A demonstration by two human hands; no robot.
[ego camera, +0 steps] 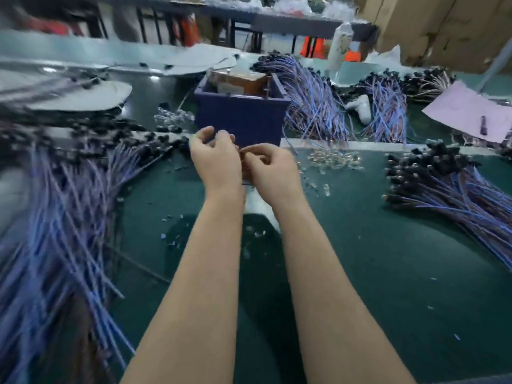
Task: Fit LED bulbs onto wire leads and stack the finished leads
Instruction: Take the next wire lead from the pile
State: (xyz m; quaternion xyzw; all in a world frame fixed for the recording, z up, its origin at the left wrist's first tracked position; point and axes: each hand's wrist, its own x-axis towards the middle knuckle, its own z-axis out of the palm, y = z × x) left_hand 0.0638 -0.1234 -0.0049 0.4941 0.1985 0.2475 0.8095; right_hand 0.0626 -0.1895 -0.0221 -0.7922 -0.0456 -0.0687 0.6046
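Note:
My left hand and my right hand meet over the green mat, just in front of a dark blue box. Both have curled fingers and seem to pinch something small between them; the item itself is hidden by the fingers. A little heap of clear LED bulbs lies right of my right hand. A big pile of blue wire leads with black ends covers the left side. Another stack of leads lies at the right.
More lead bundles lie behind the box, with a pink sheet of paper at the far right. Loose bulbs and scraps dot the mat near my forearms. A white object shows between my wrists. Cardboard boxes stand at the back right.

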